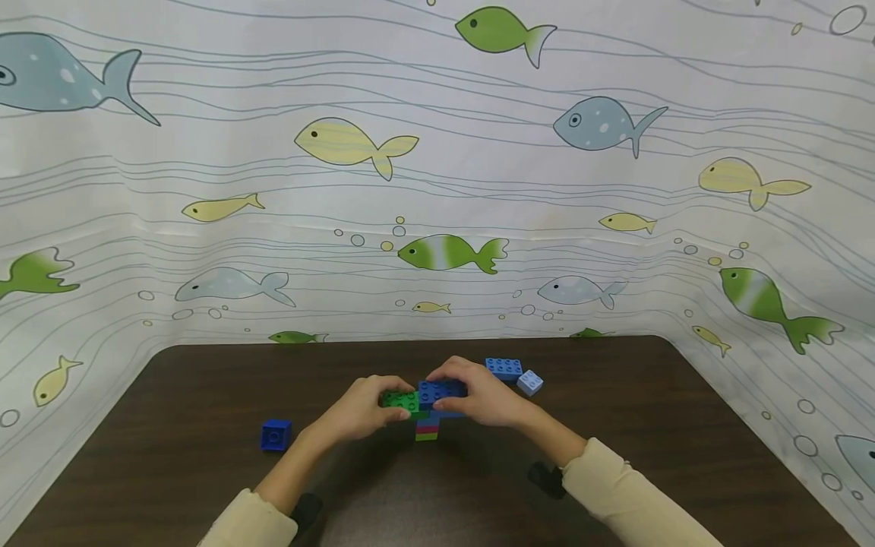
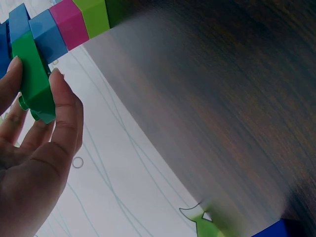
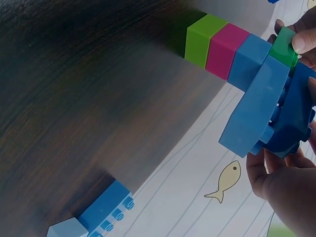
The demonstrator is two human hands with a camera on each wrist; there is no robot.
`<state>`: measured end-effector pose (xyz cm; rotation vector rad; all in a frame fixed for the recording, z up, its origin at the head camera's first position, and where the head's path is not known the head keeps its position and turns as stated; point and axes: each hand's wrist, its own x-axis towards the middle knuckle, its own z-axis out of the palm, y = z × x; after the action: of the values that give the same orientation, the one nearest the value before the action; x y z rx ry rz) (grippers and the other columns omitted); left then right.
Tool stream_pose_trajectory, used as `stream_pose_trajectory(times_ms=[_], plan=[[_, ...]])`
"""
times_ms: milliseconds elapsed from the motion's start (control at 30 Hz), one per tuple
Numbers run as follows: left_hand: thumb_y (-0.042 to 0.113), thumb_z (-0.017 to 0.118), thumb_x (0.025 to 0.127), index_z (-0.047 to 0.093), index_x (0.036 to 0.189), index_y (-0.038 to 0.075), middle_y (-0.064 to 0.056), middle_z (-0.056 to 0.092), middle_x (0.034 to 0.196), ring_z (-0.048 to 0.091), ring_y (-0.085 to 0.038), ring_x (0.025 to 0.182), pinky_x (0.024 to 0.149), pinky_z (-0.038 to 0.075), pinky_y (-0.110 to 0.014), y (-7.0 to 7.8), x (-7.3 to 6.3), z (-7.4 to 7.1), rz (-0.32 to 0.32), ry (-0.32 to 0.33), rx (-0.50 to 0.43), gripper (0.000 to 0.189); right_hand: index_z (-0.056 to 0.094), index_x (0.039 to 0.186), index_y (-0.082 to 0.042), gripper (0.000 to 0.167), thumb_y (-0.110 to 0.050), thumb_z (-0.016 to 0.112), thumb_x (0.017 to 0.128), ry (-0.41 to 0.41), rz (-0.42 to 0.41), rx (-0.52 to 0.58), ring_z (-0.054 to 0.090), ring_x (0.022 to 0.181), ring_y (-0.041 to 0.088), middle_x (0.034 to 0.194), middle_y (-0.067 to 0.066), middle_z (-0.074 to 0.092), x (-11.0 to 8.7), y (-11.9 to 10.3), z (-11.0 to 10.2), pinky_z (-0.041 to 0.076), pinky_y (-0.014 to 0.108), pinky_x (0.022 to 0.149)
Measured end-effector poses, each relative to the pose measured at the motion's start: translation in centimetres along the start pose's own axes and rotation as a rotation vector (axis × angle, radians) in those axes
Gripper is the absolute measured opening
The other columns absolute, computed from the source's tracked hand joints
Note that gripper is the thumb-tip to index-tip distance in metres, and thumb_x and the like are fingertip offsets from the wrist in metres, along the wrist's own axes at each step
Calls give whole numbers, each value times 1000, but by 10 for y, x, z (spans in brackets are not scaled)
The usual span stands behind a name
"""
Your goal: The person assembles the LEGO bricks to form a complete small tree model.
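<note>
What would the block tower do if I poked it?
The tower might tip if poked: a narrow lime block sits at the bottom, with a longer blue brick higher up. It likely won't flop; its sides look hard and straight. It could come apart, because it's stacked from separate pieces.

Left grip (image 1: 364, 409) on green brick (image 1: 402, 401), right grip (image 1: 489, 395) on dark blue brick (image 1: 439, 392)

Dark wood-grain table (image 1: 205, 403), rounded far corners. Behind and flanking table: white covering (image 1: 478, 194), wavy blue lines, bubbles, green/yellow/blue fish prints (image 1: 444, 252). Faint sheen on table.
</note>
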<state>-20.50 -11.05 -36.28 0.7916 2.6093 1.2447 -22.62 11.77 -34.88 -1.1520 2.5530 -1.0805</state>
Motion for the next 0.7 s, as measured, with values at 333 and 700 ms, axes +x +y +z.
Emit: stream_pose_trajectory(times_ms=[333,700], plan=[[11,65,85,60,111,-2,-10,62,98,52,-14,72,62,47,-25,1,0,0,-1,2,4,29,59,115,-6,31,-17,64,86,-2,17,-26,53,93,16,104,2,54,1,-2,0,46,24,79],[13,65,85,61,110,-2,-11,63,101,53,-12,73,63,46,-24,0,0,0,21,9,30,30,59,114,-4,31,-17,64,86,-16,26,-32,53,92,16,105,3,55,2,-2,0,46,22,79]])
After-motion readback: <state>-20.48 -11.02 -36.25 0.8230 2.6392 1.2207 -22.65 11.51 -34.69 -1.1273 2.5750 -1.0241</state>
